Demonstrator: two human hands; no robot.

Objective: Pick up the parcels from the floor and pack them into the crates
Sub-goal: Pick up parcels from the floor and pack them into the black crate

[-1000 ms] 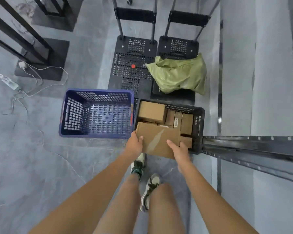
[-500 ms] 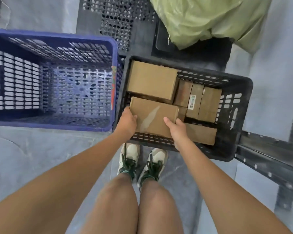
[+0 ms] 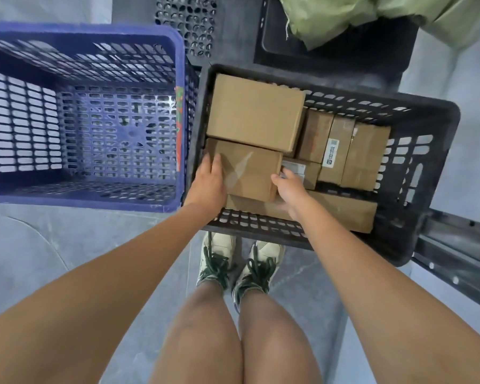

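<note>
Parcel (image 3: 250, 173) inside black crate (image 3: 427, 112), both hands gripping it: left hand (image 3: 209, 181), right hand (image 3: 288, 189).

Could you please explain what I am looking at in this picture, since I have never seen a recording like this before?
There is no machine here: a person wears a camera on the head, so the single view looks down past their arms, legs and shoes to the floor. Two crates stand side by side: a blue crate with nothing visible inside, and a black crate holding several cardboard parcels. The left hand and the right hand hold one taped parcel by its sides, lowering it among the others in the black crate. A green sack lies on a black cart beyond.
</note>
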